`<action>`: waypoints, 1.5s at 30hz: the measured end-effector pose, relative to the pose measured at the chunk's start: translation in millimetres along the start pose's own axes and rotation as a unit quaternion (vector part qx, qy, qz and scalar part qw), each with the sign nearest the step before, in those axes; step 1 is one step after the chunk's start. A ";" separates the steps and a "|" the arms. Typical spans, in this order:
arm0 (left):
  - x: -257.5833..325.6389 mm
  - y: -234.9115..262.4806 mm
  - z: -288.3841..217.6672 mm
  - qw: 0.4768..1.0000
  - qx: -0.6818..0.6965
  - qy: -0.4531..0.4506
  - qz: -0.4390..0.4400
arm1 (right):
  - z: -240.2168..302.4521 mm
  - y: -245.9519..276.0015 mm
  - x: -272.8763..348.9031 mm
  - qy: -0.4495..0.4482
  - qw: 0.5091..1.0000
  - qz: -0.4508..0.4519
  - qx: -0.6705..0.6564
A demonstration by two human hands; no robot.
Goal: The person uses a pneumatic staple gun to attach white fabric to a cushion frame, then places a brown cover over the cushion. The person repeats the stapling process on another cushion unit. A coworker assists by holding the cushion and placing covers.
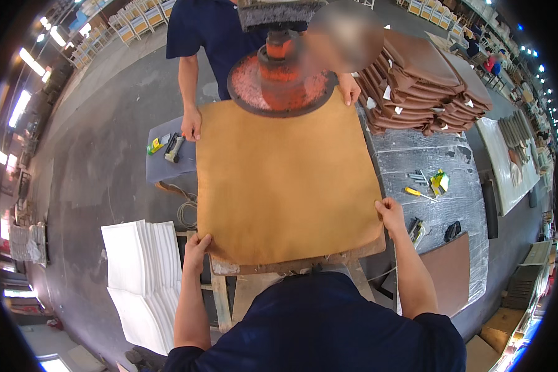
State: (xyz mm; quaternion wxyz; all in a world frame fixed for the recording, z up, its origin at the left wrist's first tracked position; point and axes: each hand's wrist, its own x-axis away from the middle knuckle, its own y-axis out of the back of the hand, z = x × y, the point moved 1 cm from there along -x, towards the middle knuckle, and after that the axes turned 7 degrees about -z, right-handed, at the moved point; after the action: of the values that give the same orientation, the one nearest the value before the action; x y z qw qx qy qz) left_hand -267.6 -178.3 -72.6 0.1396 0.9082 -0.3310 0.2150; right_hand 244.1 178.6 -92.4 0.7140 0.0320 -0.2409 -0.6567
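A broad tan sheet [285, 180], leather-like or fabric, lies flat over a wooden stand [229, 268]. My left hand [196, 249] pinches its near left corner, thumb on top. My right hand [391, 216] is closed on its right edge, towards the near corner. Over the far side of the sheet hangs a round red press plate [316, 87] with a dark rim; whether it touches the sheet I cannot tell. Across from me a co-worker's hand [192, 124] holds the far left corner, and their other hand [348, 88] is at the far right corner.
Brown folded covers [415, 74] are piled at the far right of a plastic-wrapped table [409, 155]. On it lie a yellow-handled screwdriver [418, 194], a staple gun [417, 230] and a brown panel [443, 273]. White sheets [142, 266] stand at left; a grey stool [161, 166] bears another tool.
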 end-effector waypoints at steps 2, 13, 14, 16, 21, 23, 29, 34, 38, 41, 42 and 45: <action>-2.5 -1.3 9.4 0.999 0.043 -0.003 0.000 | 2.1 -10.7 1.5 -0.002 0.999 -0.032 -0.016; -22.2 -3.8 10.0 0.996 0.082 -0.014 0.039 | -34.1 -13.4 -0.1 0.095 0.973 -0.179 0.107; -16.4 3.6 16.2 0.996 0.090 -0.009 0.027 | -31.2 -23.9 5.2 0.100 0.971 -0.182 0.122; -9.0 9.5 20.0 0.995 0.098 -0.001 0.012 | -27.2 -39.7 17.4 0.105 0.964 -0.198 0.146; -9.3 -2.6 11.5 0.994 0.110 0.001 0.015 | -20.7 -49.9 28.0 0.128 0.945 -0.268 0.137; -3.0 -4.2 8.2 0.995 0.097 0.006 0.008 | -17.1 -53.0 30.7 0.120 0.947 -0.261 0.144; 10.6 -19.5 -2.2 0.991 0.124 0.024 0.039 | -15.6 -52.9 19.2 0.138 0.950 -0.261 0.097; 21.5 -32.0 -2.9 0.990 0.136 0.027 0.025 | -14.1 -48.2 4.0 0.145 0.956 -0.235 0.103; 25.8 -38.7 -4.5 0.986 0.166 0.025 0.014 | -13.9 -48.1 0.3 0.156 0.954 -0.230 0.108; 27.1 -41.1 -0.3 0.984 0.173 0.015 0.027 | -16.9 -44.7 3.0 0.171 0.952 -0.230 0.107; 24.2 -40.5 -0.1 0.985 0.169 0.018 0.024 | -16.1 -47.4 -1.2 0.174 0.951 -0.233 0.105; 26.9 -31.2 8.7 0.988 0.152 0.032 0.016 | -15.9 -46.6 3.8 0.155 0.959 -0.213 0.104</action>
State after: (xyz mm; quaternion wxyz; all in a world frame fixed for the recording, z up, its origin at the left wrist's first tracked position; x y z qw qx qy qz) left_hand -225.8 -173.1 -70.7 0.0071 0.9061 -0.3046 0.2936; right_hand 207.3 164.3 -122.2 0.5787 0.2585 -0.1815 -0.7519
